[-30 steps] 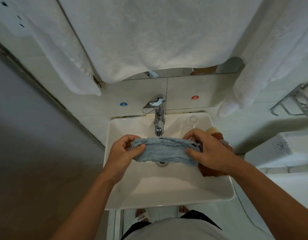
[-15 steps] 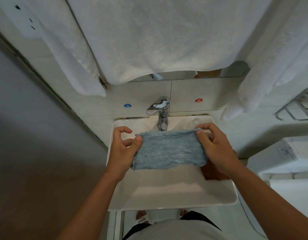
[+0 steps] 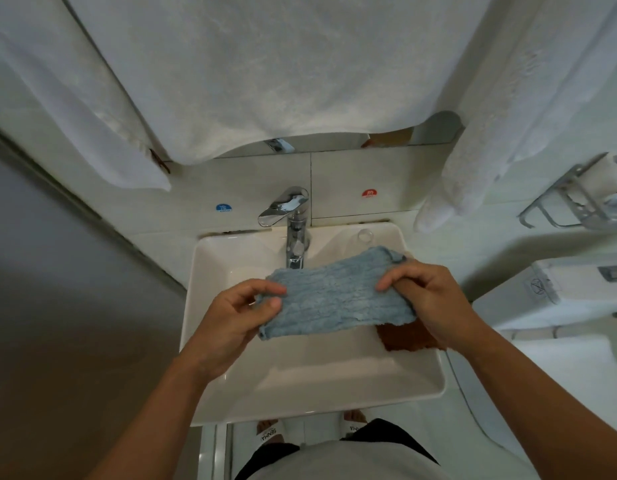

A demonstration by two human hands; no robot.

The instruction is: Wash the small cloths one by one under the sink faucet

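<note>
Blue cloth (image 3: 338, 299), soft and limp, hangs stretched just below the faucet (image 3: 295, 233), left hand (image 3: 237, 313) and right hand (image 3: 428, 299) each pinching an end, the likeliest hold.

Bathroom: white wall-mounted sink (image 3: 334, 393), chrome faucet (image 3: 293, 230), hanging white towels (image 3: 282, 71), toilet paper holder (image 3: 577, 199), tiled walls.
</note>
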